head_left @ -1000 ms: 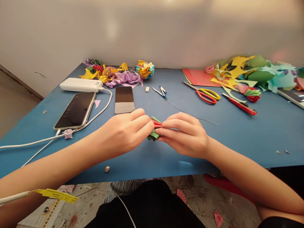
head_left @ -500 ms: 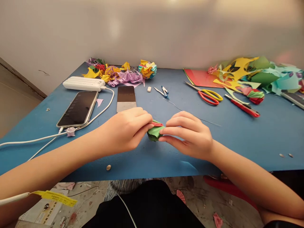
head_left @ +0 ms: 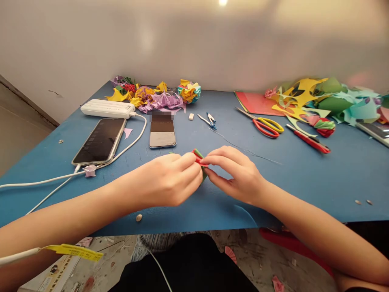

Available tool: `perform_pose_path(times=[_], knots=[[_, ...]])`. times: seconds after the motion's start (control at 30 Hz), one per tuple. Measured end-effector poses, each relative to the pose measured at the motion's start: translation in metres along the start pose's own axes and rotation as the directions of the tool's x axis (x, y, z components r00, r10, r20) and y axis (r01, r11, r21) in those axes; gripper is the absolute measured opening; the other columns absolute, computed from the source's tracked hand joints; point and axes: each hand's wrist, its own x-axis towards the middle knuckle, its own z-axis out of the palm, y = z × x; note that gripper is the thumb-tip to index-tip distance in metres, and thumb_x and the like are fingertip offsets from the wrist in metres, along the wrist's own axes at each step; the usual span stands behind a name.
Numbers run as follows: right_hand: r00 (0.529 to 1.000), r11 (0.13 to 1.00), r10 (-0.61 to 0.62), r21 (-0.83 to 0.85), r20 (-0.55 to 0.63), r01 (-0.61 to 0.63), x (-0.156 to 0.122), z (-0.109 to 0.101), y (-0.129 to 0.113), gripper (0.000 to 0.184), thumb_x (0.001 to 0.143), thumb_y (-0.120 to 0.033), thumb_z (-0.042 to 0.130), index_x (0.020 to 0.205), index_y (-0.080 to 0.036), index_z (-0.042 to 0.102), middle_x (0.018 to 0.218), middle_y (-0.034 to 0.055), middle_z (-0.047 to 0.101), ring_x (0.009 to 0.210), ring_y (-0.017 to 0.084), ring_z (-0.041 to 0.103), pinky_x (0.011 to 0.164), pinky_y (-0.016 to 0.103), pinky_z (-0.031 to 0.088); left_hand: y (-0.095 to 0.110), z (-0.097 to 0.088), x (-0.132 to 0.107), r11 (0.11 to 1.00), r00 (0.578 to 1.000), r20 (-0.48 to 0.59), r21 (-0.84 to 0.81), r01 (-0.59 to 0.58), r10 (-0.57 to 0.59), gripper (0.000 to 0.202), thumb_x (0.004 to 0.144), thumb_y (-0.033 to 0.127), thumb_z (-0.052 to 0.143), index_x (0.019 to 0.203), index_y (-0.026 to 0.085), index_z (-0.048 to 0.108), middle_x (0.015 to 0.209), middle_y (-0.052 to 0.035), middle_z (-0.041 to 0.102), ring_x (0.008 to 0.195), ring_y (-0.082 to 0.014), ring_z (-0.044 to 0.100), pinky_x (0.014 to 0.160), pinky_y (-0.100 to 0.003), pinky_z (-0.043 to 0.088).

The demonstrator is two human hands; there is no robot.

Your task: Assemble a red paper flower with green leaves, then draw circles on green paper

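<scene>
Both my hands meet over the middle of the blue table (head_left: 304,170). My left hand (head_left: 170,182) and my right hand (head_left: 235,174) pinch a small folded piece of red and green paper (head_left: 199,156) between their fingertips. Most of the paper piece is hidden behind my fingers; only a red and green tip shows above them. A thin wire (head_left: 240,146) lies on the table just beyond my right hand.
Two phones (head_left: 100,140) (head_left: 162,129) and a white power bank (head_left: 107,108) with cable lie at the left. Crumpled paper flowers (head_left: 158,95) sit at the back. Scissors (head_left: 264,123), a red knife (head_left: 310,140) and cut coloured paper (head_left: 319,97) lie at the right.
My hands have shifted slightly toward me and closed tighter on the paper piece, hiding more of its green part. The view has tilted a little.
</scene>
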Motion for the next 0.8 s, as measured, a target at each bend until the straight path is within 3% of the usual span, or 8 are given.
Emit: perform_pose_path(times=[0.13,0.23,0.4,0.5,0.67,0.73,0.8], knots=[[0.989,0.979,0.071,0.18,0.129,-0.093,0.003,-0.003,0.004,0.029,0.084,-0.017,0.056,0.113,-0.015,0.055,0.104,0.0099,0.056,0.096,0.017,0.056,0.085,0.032,0.048,0.005,-0.001,-0.002,0.984,0.987,0.088,0.106,-0.147,0.138,0.014,0.088,0.016,0.049,0.087,0.01,0.061,0.082,-0.0092,0.06,0.066,-0.0157,0.051,0.053,-0.029,0.039],[0.966,0.945,0.094,0.283,0.241,-0.162,0.005,-0.008,0.007,0.031,0.086,-0.022,0.055,0.117,-0.018,0.053,0.105,0.0088,0.053,0.099,0.016,0.054,0.088,0.031,0.047,0.011,-0.003,-0.002,0.974,0.984,0.094,0.154,-0.164,0.151,0.017,0.088,0.017,0.048,0.089,0.01,0.063,0.086,-0.0103,0.061,0.069,-0.0166,0.052,0.052,-0.03,0.038],[0.931,0.928,0.154,0.276,0.332,-0.252,0.007,-0.014,0.012,0.046,0.08,-0.03,0.065,0.121,-0.017,0.05,0.107,0.0087,0.053,0.1,0.019,0.053,0.091,0.034,0.044,0.021,-0.003,-0.002,0.975,0.986,0.076,0.158,-0.159,0.149,0.018,0.088,0.016,0.047,0.087,0.012,0.065,0.091,-0.01,0.061,0.072,-0.0171,0.052,0.054,-0.031,0.038],[0.897,0.929,0.141,0.257,0.419,-0.266,0.009,-0.016,0.014,0.038,0.08,-0.031,0.064,0.114,-0.02,0.054,0.1,0.0055,0.059,0.096,0.018,0.053,0.089,0.036,0.042,0.023,0.0,0.0,0.979,0.985,0.094,0.133,-0.154,0.142,0.016,0.087,0.015,0.049,0.088,0.01,0.064,0.085,-0.01,0.062,0.069,-0.0169,0.052,0.052,-0.03,0.038],[0.899,0.939,0.12,0.247,0.421,-0.241,0.01,-0.017,0.012,0.02,0.083,-0.019,0.057,0.104,-0.021,0.057,0.092,0.0016,0.062,0.088,0.015,0.053,0.085,0.034,0.04,0.021,0.008,0.003,0.998,0.998,0.025,-0.019,-0.053,0.054,0.013,0.086,0.013,0.049,0.085,0.009,0.061,0.071,-0.0063,0.058,0.063,-0.0156,0.05,0.049,-0.027,0.035],[0.906,0.942,0.133,0.234,0.401,-0.242,0.009,-0.015,0.01,0.018,0.083,-0.017,0.057,0.101,-0.02,0.057,0.091,0.0012,0.062,0.087,0.015,0.054,0.084,0.034,0.039,0.02,0.01,0.003,0.985,0.997,0.023,-0.156,0.071,-0.069,0.014,0.086,0.012,0.048,0.078,0.011,0.059,0.066,-0.0037,0.054,0.061,-0.0155,0.047,0.049,-0.027,0.034],[0.914,0.944,0.144,0.224,0.38,-0.242,0.007,-0.014,0.008,0.016,0.083,-0.016,0.056,0.099,-0.02,0.057,0.09,0.0015,0.062,0.085,0.015,0.054,0.082,0.033,0.04,0.019,0.011,0.003,0.913,0.971,0.063,-0.33,0.239,-0.231,0.015,0.086,0.015,0.048,0.075,0.013,0.058,0.065,-0.0025,0.053,0.061,-0.0151,0.046,0.051,-0.027,0.034]])
